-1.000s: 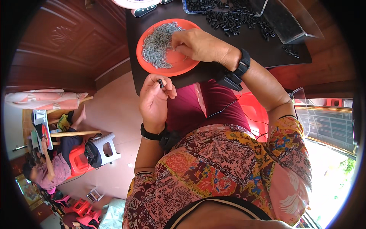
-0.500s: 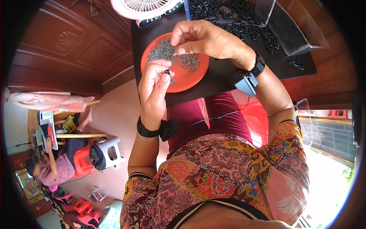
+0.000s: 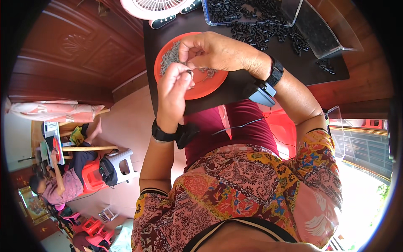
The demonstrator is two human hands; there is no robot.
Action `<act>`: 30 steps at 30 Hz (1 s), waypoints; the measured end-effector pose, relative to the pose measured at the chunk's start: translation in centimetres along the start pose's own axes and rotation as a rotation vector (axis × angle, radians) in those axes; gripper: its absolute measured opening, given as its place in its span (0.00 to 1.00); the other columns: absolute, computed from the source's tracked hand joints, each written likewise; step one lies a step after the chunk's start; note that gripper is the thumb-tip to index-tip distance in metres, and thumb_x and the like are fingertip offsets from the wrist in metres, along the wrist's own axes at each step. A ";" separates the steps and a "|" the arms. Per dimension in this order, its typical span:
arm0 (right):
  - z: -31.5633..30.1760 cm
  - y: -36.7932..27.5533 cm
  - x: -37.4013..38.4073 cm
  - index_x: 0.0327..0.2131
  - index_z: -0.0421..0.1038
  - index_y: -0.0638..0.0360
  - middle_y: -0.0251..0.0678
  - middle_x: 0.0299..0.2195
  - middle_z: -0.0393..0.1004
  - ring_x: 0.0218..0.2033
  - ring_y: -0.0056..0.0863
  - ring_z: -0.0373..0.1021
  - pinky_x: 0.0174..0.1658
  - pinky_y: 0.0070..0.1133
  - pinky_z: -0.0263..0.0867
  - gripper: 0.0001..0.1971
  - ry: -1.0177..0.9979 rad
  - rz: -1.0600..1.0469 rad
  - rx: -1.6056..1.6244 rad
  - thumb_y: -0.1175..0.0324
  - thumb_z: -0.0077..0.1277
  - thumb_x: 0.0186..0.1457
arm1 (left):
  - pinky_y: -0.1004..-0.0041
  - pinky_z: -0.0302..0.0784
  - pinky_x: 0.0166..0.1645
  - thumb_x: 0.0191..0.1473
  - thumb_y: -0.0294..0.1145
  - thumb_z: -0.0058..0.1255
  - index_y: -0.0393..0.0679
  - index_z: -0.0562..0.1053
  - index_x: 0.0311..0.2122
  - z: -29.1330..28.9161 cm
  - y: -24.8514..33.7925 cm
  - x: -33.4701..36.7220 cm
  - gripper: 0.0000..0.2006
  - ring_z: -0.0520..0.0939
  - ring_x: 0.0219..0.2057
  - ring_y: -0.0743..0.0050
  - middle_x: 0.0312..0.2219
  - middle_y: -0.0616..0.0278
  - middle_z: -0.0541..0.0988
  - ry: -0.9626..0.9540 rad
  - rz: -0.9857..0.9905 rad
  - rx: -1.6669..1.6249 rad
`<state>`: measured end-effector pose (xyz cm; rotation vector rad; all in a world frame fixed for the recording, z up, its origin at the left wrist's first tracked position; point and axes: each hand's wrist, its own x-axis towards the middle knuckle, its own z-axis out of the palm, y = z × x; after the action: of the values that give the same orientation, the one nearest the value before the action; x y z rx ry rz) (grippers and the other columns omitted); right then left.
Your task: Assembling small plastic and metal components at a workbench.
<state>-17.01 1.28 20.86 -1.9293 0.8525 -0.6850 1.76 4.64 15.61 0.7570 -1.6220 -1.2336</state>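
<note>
Over the dark table [image 3: 310, 69], the left hand [image 3: 172, 87] pinches a small black piece [image 3: 189, 72] above a red plate [image 3: 210, 87] of grey metal parts [image 3: 168, 58]; the right hand [image 3: 212, 51] curls beside it, its grip unclear. Loose black cylinders [image 3: 260, 38] lie beyond.

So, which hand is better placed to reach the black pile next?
Probably the right hand: it's nearer the black pile, while the left hand pinches a dark piece. Whether the right holds anything is unclear.
</note>
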 end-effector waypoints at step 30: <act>0.4 -0.2 0.9 0.31 0.69 0.61 0.39 0.28 0.74 0.32 0.37 0.74 0.34 0.26 0.68 0.07 0.178 -0.304 -0.408 0.80 0.55 0.46 | 0.83 0.65 0.27 0.60 0.35 0.42 0.41 0.68 0.38 -0.9 -0.1 1.2 0.09 0.74 0.22 0.81 0.25 0.66 0.74 0.007 -0.223 -0.266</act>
<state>-16.10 0.84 20.99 -2.4255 0.8648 -0.9291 2.11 3.18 15.93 0.7856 -1.3581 -1.5671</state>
